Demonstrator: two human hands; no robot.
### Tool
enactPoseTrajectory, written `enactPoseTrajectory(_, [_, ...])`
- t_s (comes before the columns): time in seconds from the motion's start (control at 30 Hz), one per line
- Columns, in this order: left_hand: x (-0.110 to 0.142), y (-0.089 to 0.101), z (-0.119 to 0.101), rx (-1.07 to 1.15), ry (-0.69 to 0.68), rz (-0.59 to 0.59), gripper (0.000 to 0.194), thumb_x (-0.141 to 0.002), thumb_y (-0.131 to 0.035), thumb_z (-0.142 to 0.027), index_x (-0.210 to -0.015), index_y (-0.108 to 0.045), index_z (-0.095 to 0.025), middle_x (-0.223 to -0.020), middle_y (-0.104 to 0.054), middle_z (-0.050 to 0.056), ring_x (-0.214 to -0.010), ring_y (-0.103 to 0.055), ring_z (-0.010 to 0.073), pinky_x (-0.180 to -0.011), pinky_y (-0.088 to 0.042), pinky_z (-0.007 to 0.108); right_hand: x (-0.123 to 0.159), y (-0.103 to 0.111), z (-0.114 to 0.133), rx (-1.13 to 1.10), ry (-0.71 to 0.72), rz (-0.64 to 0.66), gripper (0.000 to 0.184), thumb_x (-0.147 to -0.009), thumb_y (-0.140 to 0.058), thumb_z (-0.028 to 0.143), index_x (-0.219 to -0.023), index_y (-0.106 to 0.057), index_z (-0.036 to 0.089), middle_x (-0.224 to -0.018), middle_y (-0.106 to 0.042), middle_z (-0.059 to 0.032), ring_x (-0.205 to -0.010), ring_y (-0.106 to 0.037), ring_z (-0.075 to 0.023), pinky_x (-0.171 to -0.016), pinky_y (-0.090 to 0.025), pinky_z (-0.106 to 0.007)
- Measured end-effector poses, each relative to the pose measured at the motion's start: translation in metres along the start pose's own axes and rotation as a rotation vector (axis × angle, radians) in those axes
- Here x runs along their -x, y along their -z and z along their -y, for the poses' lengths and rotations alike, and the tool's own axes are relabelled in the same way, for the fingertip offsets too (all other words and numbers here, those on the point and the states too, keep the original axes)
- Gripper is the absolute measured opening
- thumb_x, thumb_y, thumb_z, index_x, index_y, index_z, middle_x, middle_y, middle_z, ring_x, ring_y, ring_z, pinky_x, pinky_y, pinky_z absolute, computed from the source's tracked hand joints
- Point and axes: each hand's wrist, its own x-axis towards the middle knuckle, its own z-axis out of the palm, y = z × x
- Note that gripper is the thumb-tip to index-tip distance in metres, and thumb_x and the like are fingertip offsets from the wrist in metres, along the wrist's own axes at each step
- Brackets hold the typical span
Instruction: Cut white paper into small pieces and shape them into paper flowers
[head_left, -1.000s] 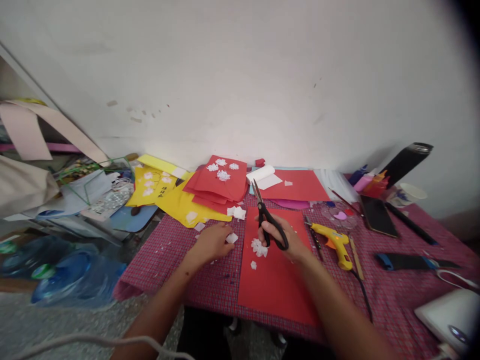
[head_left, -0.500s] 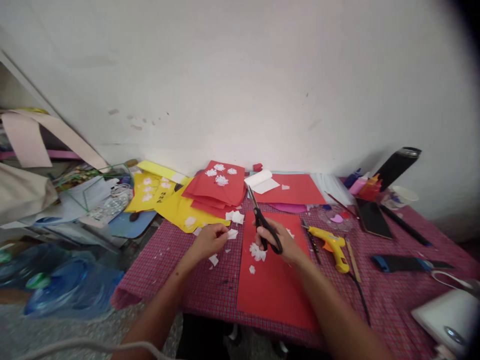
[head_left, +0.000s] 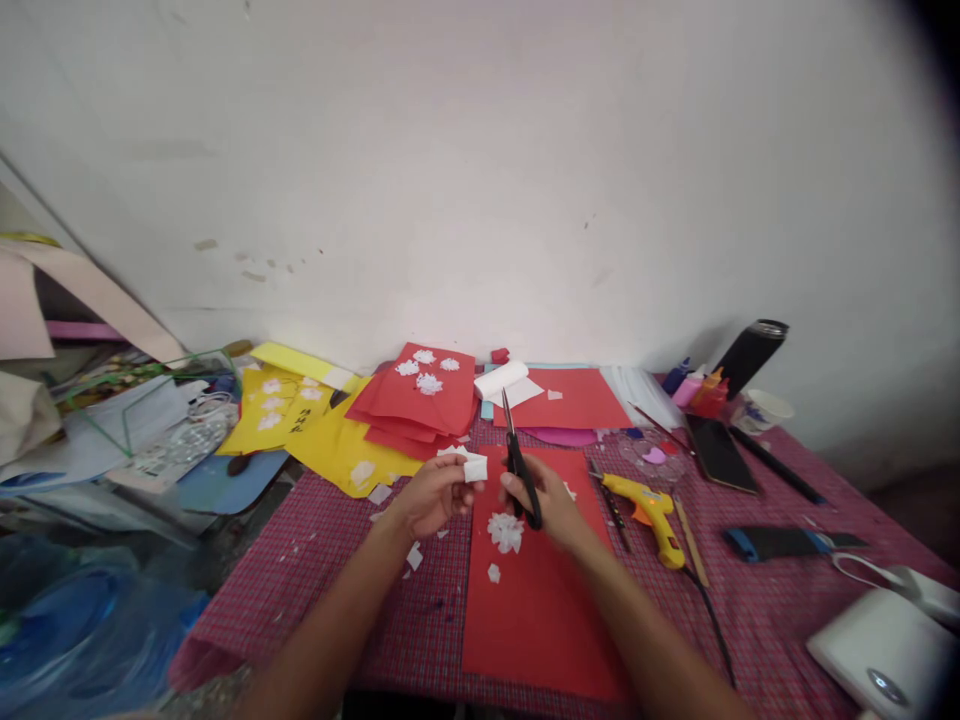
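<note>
My left hand (head_left: 436,492) pinches a small folded piece of white paper (head_left: 475,469) between thumb and fingers, raised over the left edge of a red paper sheet (head_left: 540,630). Black-handled scissors (head_left: 522,470) are in my right hand (head_left: 546,497), blades pointing up and away, just right of the white piece and apart from it. Below my right hand a white paper flower (head_left: 506,533) lies on the red sheet, with a small white scrap (head_left: 493,573) under it. More white scraps (head_left: 415,556) are scattered on the checked cloth beside my left hand.
Stacked red sheets with white flowers (head_left: 429,383) and a white paper roll (head_left: 501,381) lie at the back. To the right are a yellow glue gun (head_left: 651,510), a phone (head_left: 721,453), paint bottles (head_left: 709,393) and a black flask (head_left: 756,355). Yellow paper (head_left: 352,455) lies left.
My left hand has picked up the white paper piece and lifted it toward the scissors. The scissors have turned more upright in my right hand. The view has shifted slightly.
</note>
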Motion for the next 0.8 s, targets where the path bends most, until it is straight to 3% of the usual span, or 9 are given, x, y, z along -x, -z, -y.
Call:
enactPoseTrajectory(0.2, [-0.003, 0.003, 0.019, 0.069, 0.093, 0.017, 0.022, -0.074, -0.071, -0.02, -0.09, -0.057, -0.014, -0.072, -0.069, 0.005, -0.049, -0.06, 0.0095, -0.044, -0.044, 0.018, -0.001, -0.004, 0.0, -0.029, 0.032, -0.12, 0.044, -0.073, -0.073, 0.04, -0.105, -0.051, 0.018, -0.073, -0.058, 0.002, -0.058, -0.054, -0.013, -0.051, -0.042, -0.025])
enactPoseTrajectory(0.37, [-0.003, 0.002, 0.027, 0.043, 0.092, 0.023, 0.021, -0.073, -0.071, -0.021, -0.089, -0.058, -0.014, -0.07, -0.07, 0.006, -0.048, -0.06, 0.0102, -0.044, -0.046, 0.019, 0.003, -0.007, 0.006, -0.049, 0.045, -0.065, 0.047, -0.069, -0.071, 0.028, -0.111, -0.05, 0.019, -0.08, -0.061, 0.0002, -0.067, -0.057, -0.0146, -0.057, -0.044, -0.026])
enactPoseTrajectory(0.6, [-0.001, -0.003, 0.029, -0.038, 0.107, 0.055, 0.02, -0.073, -0.073, -0.024, -0.085, -0.061, -0.012, -0.071, -0.069, 0.006, -0.05, -0.061, 0.0107, -0.045, -0.047, 0.02, 0.002, -0.011, -0.002, 0.023, 0.019, -0.061, 0.045, -0.066, -0.064, 0.021, -0.11, -0.051, 0.019, -0.072, -0.057, 0.0035, -0.057, -0.051, -0.0116, -0.051, -0.04, -0.024])
enactPoseTrajectory(0.8, [-0.001, -0.003, 0.028, 0.017, 0.121, 0.124, 0.042, -0.082, -0.064, -0.052, -0.083, -0.061, -0.011, -0.069, -0.066, 0.007, -0.053, -0.064, 0.0142, -0.047, -0.05, 0.023, 0.002, -0.011, 0.003, -0.056, -0.061, -0.042, 0.045, -0.062, -0.065, 0.022, -0.105, -0.052, 0.019, -0.068, -0.055, 0.0049, -0.05, -0.045, -0.0093, -0.047, -0.036, -0.022])
